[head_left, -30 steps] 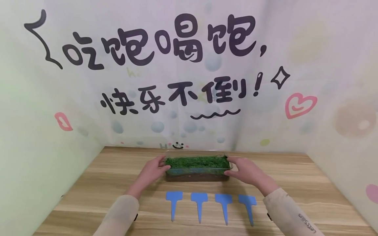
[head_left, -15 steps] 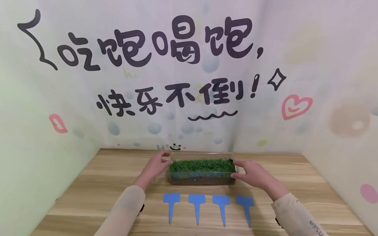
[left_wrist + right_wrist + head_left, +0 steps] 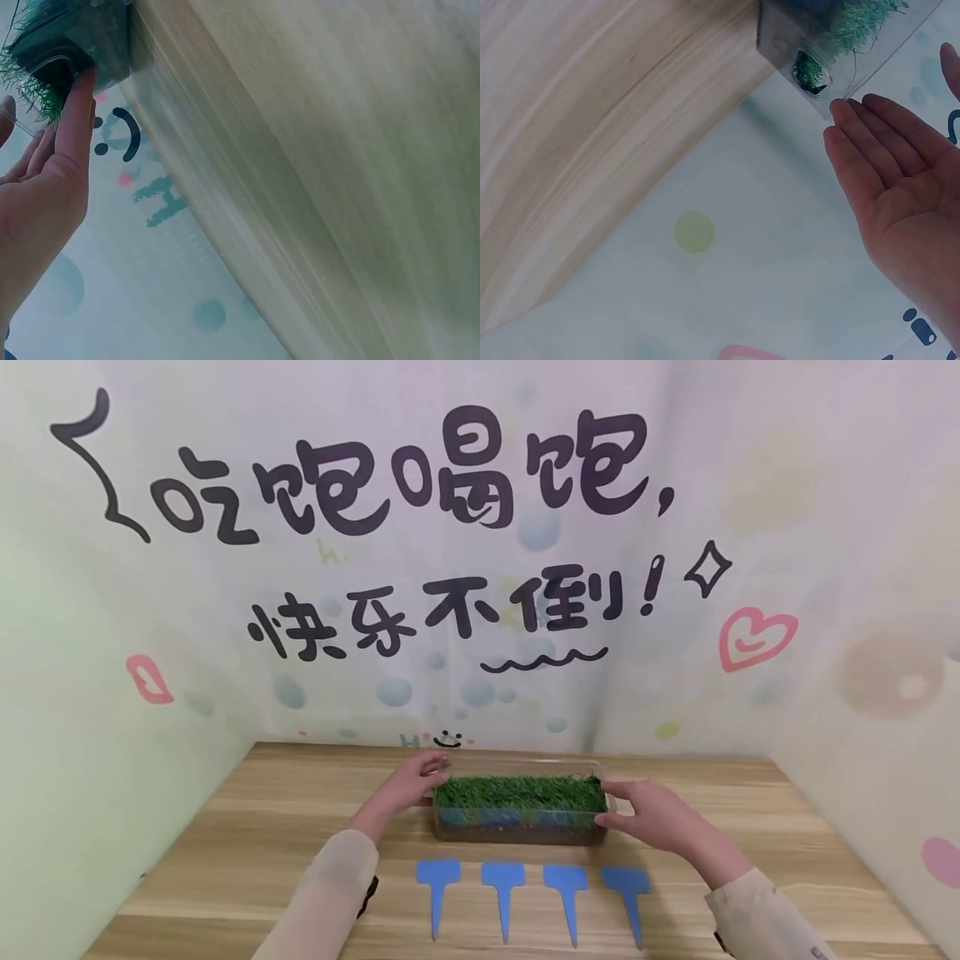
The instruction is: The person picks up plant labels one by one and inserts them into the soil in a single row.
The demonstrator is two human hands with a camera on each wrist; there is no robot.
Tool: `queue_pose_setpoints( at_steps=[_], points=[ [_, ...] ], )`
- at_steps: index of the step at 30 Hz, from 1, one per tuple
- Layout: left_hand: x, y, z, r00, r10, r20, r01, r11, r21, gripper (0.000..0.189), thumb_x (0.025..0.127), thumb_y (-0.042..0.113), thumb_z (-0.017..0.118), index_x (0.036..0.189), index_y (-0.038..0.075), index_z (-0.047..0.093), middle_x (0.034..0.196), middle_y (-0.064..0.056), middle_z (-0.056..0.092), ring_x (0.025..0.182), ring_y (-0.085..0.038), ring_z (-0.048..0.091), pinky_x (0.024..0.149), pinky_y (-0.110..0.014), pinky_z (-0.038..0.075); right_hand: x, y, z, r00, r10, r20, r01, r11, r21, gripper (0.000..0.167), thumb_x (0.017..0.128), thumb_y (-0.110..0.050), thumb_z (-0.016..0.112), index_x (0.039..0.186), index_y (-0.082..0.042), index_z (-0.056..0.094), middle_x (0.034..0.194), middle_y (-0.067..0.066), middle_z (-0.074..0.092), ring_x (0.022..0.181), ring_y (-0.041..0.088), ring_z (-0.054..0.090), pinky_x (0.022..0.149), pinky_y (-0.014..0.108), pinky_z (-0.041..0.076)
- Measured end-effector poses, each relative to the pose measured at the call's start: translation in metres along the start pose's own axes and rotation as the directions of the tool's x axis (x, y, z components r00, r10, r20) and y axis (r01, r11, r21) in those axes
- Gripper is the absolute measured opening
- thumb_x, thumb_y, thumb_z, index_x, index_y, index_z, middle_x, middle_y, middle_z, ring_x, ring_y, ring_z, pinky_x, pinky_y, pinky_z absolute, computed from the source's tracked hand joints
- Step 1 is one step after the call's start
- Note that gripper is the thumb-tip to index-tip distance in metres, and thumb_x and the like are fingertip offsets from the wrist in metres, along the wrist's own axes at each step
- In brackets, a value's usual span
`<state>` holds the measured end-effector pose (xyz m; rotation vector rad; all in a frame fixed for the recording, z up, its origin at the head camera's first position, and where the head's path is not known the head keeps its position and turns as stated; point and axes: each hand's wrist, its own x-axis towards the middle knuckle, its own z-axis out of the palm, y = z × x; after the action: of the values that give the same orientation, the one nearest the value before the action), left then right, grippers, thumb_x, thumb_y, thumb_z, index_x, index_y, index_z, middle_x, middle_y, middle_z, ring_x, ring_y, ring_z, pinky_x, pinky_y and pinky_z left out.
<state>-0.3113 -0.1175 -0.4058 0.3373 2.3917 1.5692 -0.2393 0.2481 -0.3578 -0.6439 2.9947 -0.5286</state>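
A clear plastic box (image 3: 517, 841) stands on the wooden table, filled with a brown layer and topped by green artificial grass (image 3: 517, 792). Bluish patches show through its front wall below the grass. My left hand (image 3: 405, 783) is at its left end; in the left wrist view one fingertip reaches the oval handle opening. At the opposite end, my right hand (image 3: 663, 814) has its thumb by the front corner and its fingers extended along the end wall. In the right wrist view those fingers (image 3: 855, 142) are straight, their tips right at the box's rim.
Several blue T-shaped plant labels (image 3: 503, 875) lie in a row in front of the box, their points toward me. A white printed cloth wall (image 3: 360, 710) rises behind the wooden table (image 3: 300, 793) and along both sides.
The box has shifted right and a little toward me, nearer the blue labels, with both hands staying at its ends. The labels lie as before; the head view has tilted slightly.
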Motion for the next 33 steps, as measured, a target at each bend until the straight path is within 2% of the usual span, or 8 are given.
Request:
queue_pose_setpoints(
  at_steps=[8, 12, 16, 18, 22, 25, 28, 33],
  points=[
    [0.0, 0.003, 0.005, 0.998, -0.052, -0.025, 0.052, 0.999, -0.011, 0.049, 0.105, 0.01, 0.049, 0.152, 0.004, 0.037, 0.155, -0.021, 0.041, 0.139, -0.043, 0.044, 0.079, -0.048, 0.062, -0.003, -0.001, -0.001, 0.999, 0.037, -0.001, -0.037, 0.999, 0.005, 0.062, 0.09, -0.036, 0.073, 0.134, 0.006, 0.059, 0.128, 0.025, 0.066, 0.114, 0.041, 0.065, 0.092, 0.055, 0.054],
    [0.0, 0.003, 0.007, 0.999, -0.053, -0.007, 0.053, 0.999, -0.008, 0.05, 0.105, 0.01, 0.048, 0.153, 0.004, 0.037, 0.155, -0.021, 0.041, 0.141, -0.044, 0.041, 0.075, -0.047, 0.062, -0.003, -0.014, 0.001, 0.997, 0.051, -0.061, -0.059, 0.989, -0.137, 0.06, 0.088, -0.034, 0.075, 0.132, 0.003, 0.06, 0.13, 0.023, 0.064, 0.111, 0.04, 0.065, 0.092, 0.054, 0.054],
    [-0.001, 0.003, 0.007, 0.998, -0.055, -0.019, 0.055, 0.998, 0.002, 0.049, 0.105, 0.01, 0.049, 0.152, 0.004, 0.038, 0.155, -0.021, 0.042, 0.141, -0.043, 0.041, 0.072, -0.045, 0.062, 0.0, -0.042, 0.001, 0.994, 0.048, -0.098, -0.073, 0.96, -0.27, 0.058, 0.085, -0.035, 0.078, 0.131, -0.002, 0.062, 0.133, 0.02, 0.063, 0.106, 0.037, 0.067, 0.088, 0.052, 0.056],
    [-0.002, 0.004, 0.007, 0.997, -0.065, -0.029, 0.065, 0.998, 0.008, 0.049, 0.105, 0.01, 0.049, 0.152, 0.004, 0.038, 0.154, -0.02, 0.043, 0.14, -0.043, 0.042, 0.071, -0.045, 0.062, 0.004, -0.059, 0.003, 0.995, 0.041, -0.09, -0.064, 0.962, -0.265, 0.056, 0.085, -0.035, 0.078, 0.13, -0.004, 0.063, 0.133, 0.018, 0.064, 0.106, 0.036, 0.068, 0.089, 0.051, 0.056],
    [-0.004, 0.006, 0.006, 0.996, -0.081, -0.03, 0.081, 0.996, 0.02, 0.049, 0.105, 0.011, 0.049, 0.153, 0.005, 0.038, 0.154, -0.019, 0.043, 0.14, -0.043, 0.043, 0.071, -0.046, 0.062, 0.014, -0.092, 0.013, 1.0, 0.004, -0.025, -0.008, 0.987, -0.158, 0.054, 0.086, -0.033, 0.078, 0.131, -0.007, 0.064, 0.133, 0.013, 0.064, 0.11, 0.033, 0.067, 0.091, 0.05, 0.056],
    [-0.005, 0.007, 0.005, 0.996, -0.087, -0.026, 0.087, 0.996, 0.011, 0.049, 0.105, 0.011, 0.049, 0.152, 0.005, 0.038, 0.155, -0.019, 0.043, 0.14, -0.043, 0.042, 0.073, -0.045, 0.062, 0.021, -0.112, 0.023, 0.998, -0.043, 0.035, 0.046, 0.995, -0.09, 0.053, 0.086, -0.033, 0.078, 0.132, -0.009, 0.064, 0.135, 0.01, 0.064, 0.111, 0.029, 0.067, 0.09, 0.047, 0.057],
    [-0.004, 0.008, 0.006, 0.995, -0.094, -0.03, 0.094, 0.996, -0.003, 0.049, 0.104, 0.012, 0.05, 0.152, 0.005, 0.039, 0.154, -0.019, 0.043, 0.14, -0.042, 0.043, 0.072, -0.044, 0.062, 0.027, -0.126, 0.033, 0.992, -0.091, 0.085, 0.098, 0.992, -0.083, 0.053, 0.087, -0.037, 0.076, 0.132, -0.011, 0.064, 0.134, 0.007, 0.064, 0.111, 0.026, 0.067, 0.088, 0.043, 0.058],
    [-0.003, 0.006, 0.005, 0.993, -0.118, -0.029, 0.117, 0.993, -0.025, 0.049, 0.105, 0.012, 0.049, 0.152, 0.006, 0.039, 0.153, -0.019, 0.044, 0.14, -0.042, 0.042, 0.073, -0.044, 0.062, 0.035, -0.143, 0.048, 0.981, -0.124, 0.147, 0.138, 0.987, -0.084, 0.05, 0.087, -0.039, 0.075, 0.13, -0.014, 0.066, 0.13, 0.004, 0.066, 0.105, 0.021, 0.069, 0.083, 0.036, 0.059]
  ],
)
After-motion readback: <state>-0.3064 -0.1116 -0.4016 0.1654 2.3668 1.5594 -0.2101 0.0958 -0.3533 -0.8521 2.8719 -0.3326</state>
